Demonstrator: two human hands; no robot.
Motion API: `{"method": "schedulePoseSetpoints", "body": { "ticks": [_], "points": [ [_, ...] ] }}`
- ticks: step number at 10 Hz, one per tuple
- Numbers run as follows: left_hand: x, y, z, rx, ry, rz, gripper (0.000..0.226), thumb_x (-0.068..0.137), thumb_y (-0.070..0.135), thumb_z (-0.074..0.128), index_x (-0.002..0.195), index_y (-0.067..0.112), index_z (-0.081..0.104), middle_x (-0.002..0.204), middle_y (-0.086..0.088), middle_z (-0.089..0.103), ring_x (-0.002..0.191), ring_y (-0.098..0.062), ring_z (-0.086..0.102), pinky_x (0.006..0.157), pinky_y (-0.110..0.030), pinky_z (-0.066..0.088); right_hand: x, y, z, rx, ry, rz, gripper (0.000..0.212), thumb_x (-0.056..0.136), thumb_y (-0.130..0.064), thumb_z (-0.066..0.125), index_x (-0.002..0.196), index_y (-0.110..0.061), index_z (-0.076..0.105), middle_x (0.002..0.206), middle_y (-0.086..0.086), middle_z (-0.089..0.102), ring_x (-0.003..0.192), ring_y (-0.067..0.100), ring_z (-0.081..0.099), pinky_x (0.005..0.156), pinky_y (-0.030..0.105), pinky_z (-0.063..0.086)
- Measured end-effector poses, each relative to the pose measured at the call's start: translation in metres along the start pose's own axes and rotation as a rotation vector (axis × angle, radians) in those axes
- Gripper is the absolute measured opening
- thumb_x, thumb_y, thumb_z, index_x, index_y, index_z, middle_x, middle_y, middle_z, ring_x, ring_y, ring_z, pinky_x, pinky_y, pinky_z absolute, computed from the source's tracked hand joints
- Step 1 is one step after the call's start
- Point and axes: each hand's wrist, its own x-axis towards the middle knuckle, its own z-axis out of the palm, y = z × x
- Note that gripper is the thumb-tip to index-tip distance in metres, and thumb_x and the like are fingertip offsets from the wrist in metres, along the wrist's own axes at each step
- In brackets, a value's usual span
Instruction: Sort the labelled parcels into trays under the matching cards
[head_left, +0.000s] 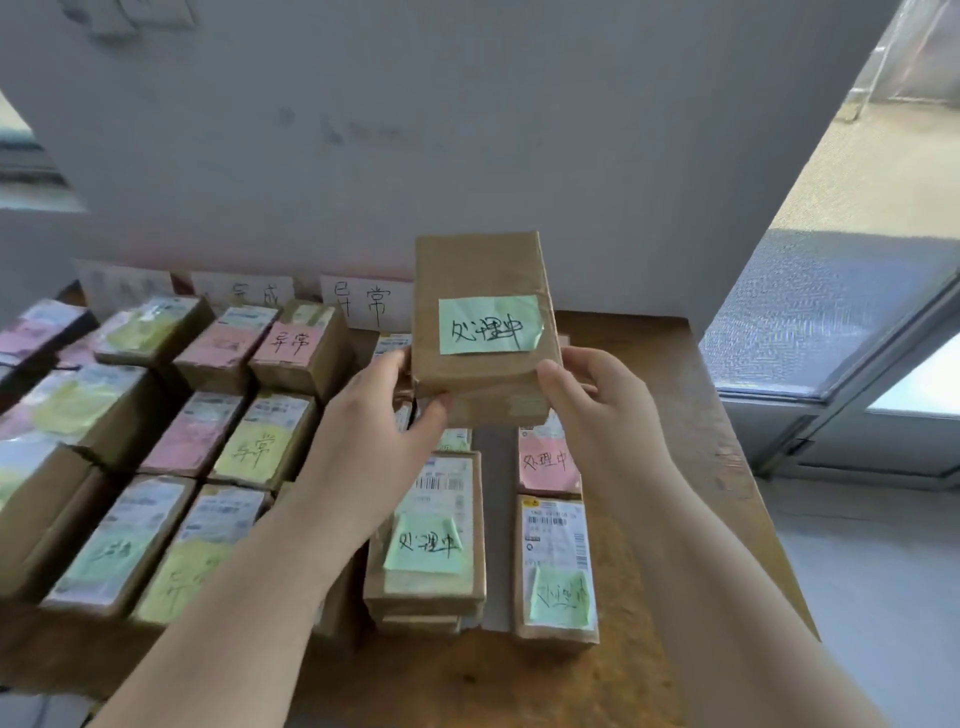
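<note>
Left hand and right hand fingers grasp the brown parcel; lower it level, green note up, among matching parcels lower centre.

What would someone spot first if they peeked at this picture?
First, the brown parcel, held up in the middle by the left hand and right hand, with a green note stuck on its front. Below it and to the left, other parcels with pink, yellow and green notes lie in rows on the table. White cards stand against the wall behind them.
</note>
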Motion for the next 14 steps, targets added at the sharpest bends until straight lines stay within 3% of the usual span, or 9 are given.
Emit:
{"method": "schedulePoseSetpoints", "body": {
  "ticks": [3,4,5,6,8,9,11,13,14],
  "points": [
    [0.06,-0.079,0.004,-0.042,-0.302,-0.071,0.029,0.098,0.031,0.047,0.126,0.036,0.042,0.099,0.036,0.036,0.089,0.018,0.043,0.063,0.003,0.033,0.052,0.032,0.075,0.104,0.011,0.264,0.027,0.092,-0.021,0.057,0.118,-0.022,0.055,0.111,-0.008,0.063,0.101,0.006,0.06,0.083,0.026,0.054],
    [0.064,-0.107,0.014,-0.061,-0.439,-0.137,0.026,0.1,0.027,0.042,0.123,0.039,0.041,0.114,0.028,0.046,0.11,0.003,0.05,0.073,-0.003,0.037,0.055,0.05,0.088,0.059,0.01,0.37,0.023,0.09,-0.02,0.059,0.113,-0.022,0.057,0.106,-0.008,0.065,0.1,0.01,0.062,0.087,0.036,0.055],
    [0.065,-0.129,0.022,-0.05,-0.534,-0.188,0.042,0.101,0.028,0.038,0.142,0.029,0.036,0.135,0.016,0.048,0.12,-0.002,0.047,0.094,-0.015,0.041,0.056,0.065,0.097,0.016,-0.012,0.438,0.02,0.087,-0.021,0.061,0.106,-0.025,0.059,0.104,-0.007,0.068,0.097,0.016,0.065,0.084,0.042,0.056],
    [0.064,-0.142,0.027,-0.058,-0.577,-0.23,0.048,0.1,0.031,0.04,0.147,0.028,0.03,0.144,0.013,0.042,0.131,-0.004,0.039,0.107,-0.025,0.035,0.057,0.073,0.099,-0.046,-0.033,0.483,0.016,0.087,-0.02,0.061,0.1,-0.027,0.058,0.1,-0.008,0.068,0.092,0.012,0.065,0.081,0.036,0.056],
    [0.062,-0.154,0.03,-0.071,-0.615,-0.265,0.054,0.098,0.032,0.043,0.149,0.031,0.023,0.149,0.014,0.034,0.136,-0.004,0.032,0.11,-0.026,0.03,0.059,0.082,0.099,-0.09,-0.095,0.539,0.016,0.086,-0.021,0.062,0.1,-0.026,0.056,0.097,-0.006,0.068,0.09,0.011,0.065,0.082,0.034,0.056],
    [0.062,-0.154,0.026,-0.135,-0.62,-0.301,0.063,0.097,0.029,0.048,0.146,0.046,0.013,0.135,0.021,0.046,0.119,-0.005,0.05,0.101,-0.026,0.041,0.06,0.089,0.101,-0.081,-0.128,0.568,0.023,0.087,-0.017,0.058,0.108,-0.025,0.056,0.101,-0.006,0.069,0.092,0.011,0.066,0.086,0.04,0.055],
    [0.062,-0.151,0.02,-0.135,-0.612,-0.293,0.068,0.096,0.03,0.051,0.145,0.05,0.008,0.119,0.031,0.036,0.095,0.013,0.042,0.091,-0.012,0.033,0.06,0.096,0.103,-0.115,-0.127,0.557,0.028,0.092,-0.028,0.056,0.12,-0.024,0.055,0.106,-0.009,0.067,0.092,0.007,0.065,0.089,0.037,0.053],
    [0.062,-0.154,0.013,0.003,-0.602,-0.207,0.06,0.097,0.031,0.048,0.147,0.04,0.018,0.145,0.021,0.033,0.131,0.001,0.033,0.1,-0.014,0.024,0.058,0.093,0.103,-0.237,-0.161,0.49,0.041,0.094,-0.044,0.049,0.13,-0.025,0.049,0.119,-0.01,0.061,0.095,0.001,0.059,0.079,0.023,0.049],
    [0.061,-0.157,0.01,0.115,-0.559,-0.11,0.051,0.099,0.031,0.042,0.148,0.033,0.026,0.151,0.015,0.031,0.137,-0.001,0.028,0.106,-0.015,0.022,0.057,0.09,0.1,-0.288,-0.113,0.464,0.043,0.095,-0.041,0.047,0.135,-0.024,0.047,0.125,-0.007,0.059,0.104,0.008,0.055,0.085,0.026,0.047]
  ]
}}
